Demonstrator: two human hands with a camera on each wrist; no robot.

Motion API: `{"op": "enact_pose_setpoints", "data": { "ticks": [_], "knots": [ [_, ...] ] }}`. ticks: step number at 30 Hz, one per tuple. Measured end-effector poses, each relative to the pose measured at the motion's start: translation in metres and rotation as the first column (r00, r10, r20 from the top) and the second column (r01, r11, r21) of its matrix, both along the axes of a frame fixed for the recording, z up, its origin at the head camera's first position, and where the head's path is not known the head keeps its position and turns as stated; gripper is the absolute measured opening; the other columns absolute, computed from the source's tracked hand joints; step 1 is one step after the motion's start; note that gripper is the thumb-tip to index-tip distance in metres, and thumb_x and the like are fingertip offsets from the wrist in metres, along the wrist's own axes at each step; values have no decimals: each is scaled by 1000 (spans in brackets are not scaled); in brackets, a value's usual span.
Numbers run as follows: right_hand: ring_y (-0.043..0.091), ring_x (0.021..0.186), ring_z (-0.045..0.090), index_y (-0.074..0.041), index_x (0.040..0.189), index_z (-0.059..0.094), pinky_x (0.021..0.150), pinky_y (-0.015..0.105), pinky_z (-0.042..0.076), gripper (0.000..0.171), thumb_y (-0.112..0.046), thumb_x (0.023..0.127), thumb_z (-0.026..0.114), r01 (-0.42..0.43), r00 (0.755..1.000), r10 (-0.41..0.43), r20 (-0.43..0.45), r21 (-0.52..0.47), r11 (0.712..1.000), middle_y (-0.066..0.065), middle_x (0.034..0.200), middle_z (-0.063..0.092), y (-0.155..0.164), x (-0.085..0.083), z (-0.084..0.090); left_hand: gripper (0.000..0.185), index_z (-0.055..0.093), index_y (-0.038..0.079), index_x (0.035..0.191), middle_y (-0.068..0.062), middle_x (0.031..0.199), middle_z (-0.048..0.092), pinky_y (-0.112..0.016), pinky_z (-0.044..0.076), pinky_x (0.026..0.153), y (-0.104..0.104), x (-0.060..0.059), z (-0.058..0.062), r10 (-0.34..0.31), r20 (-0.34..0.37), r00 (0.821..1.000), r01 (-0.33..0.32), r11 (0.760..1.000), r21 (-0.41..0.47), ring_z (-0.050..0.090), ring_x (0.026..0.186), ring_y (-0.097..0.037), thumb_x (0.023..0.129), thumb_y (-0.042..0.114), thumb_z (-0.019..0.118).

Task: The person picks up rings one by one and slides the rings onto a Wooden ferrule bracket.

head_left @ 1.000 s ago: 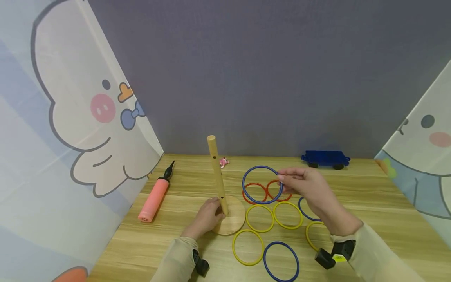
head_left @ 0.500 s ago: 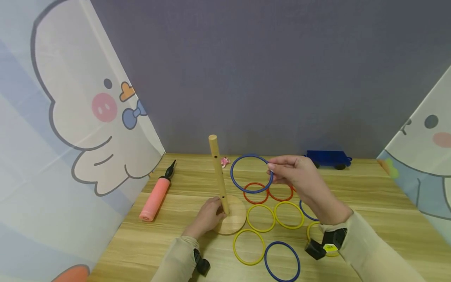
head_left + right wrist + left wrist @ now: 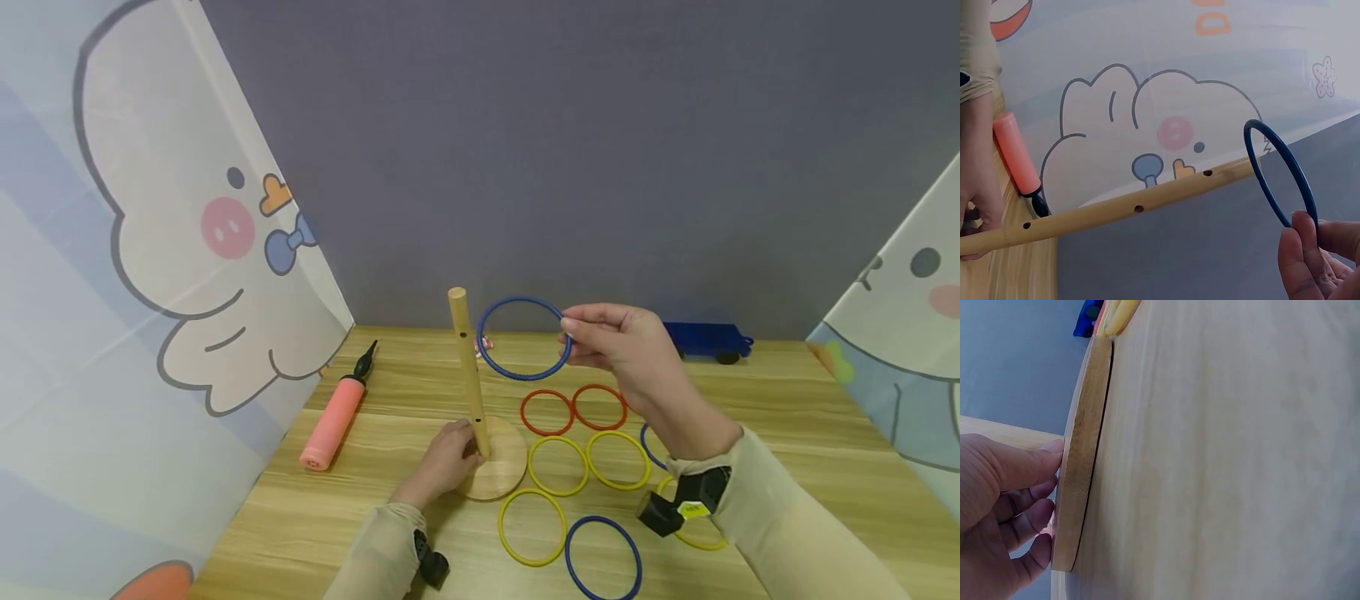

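Rings lie flat on the table (image 3: 315,517) nearest the person, under the right forearm: a blue ring on the table (image 3: 603,557) and several yellow rings (image 3: 532,527). Left of them the left hand (image 3: 442,461) rests with curled fingers against the foot of the wooden peg (image 3: 469,375) and on its round base (image 3: 504,469), probably to keep the stand steady. Farther away two red rings (image 3: 573,409) lie below the right hand (image 3: 622,343). This hand is raised and pinches the blue ring (image 3: 522,337) by its right edge between thumb and fingertips, so the hoop is upright, just right of the peg top, not touching it.
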State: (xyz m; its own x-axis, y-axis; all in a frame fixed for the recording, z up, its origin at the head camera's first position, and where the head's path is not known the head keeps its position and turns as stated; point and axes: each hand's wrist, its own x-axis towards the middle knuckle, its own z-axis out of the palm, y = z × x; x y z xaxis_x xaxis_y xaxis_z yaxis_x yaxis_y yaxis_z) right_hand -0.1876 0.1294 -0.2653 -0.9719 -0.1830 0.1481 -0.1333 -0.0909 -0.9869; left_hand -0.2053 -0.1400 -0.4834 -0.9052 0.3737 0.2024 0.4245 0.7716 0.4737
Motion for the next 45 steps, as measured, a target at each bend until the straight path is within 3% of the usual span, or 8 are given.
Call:
{"op": "enact_pose_setpoints", "data": {
  "ticks": [20,28,33,45],
  "knots": [
    [16,72,69,0,103,70,75,37,57,19,-13,88,73,-6,998,-1,-58,-135,991,7,82,72,-31,-5,20,15,67,7,93,2,94,58,-33,45,75,3,2,2,-5,24,1000,5,1000,10,50,89,-16,82,7,78],
    [15,69,69,4,102,68,72,37,57,20,-10,89,72,6,998,-17,-53,-193,981,6,79,72,-43,-7,16,13,65,10,89,3,92,57,-33,45,77,3,2,0,2,44,999,-2,1000,17,50,90,-16,83,10,77],
    [14,67,69,0,98,70,70,34,57,13,-9,89,71,12,999,-24,-48,-223,975,6,78,72,-47,-8,12,11,66,12,88,4,93,58,-34,45,80,1,2,0,-2,42,999,1,1000,25,52,93,-17,84,12,76],
    [14,68,69,5,104,67,73,35,57,21,-11,90,71,32,999,-36,-21,-183,983,8,81,72,-54,-9,2,12,65,11,86,4,90,56,-33,44,77,0,1,0,-6,12,1000,6,1000,23,50,88,-16,84,11,76]
  ]
}}
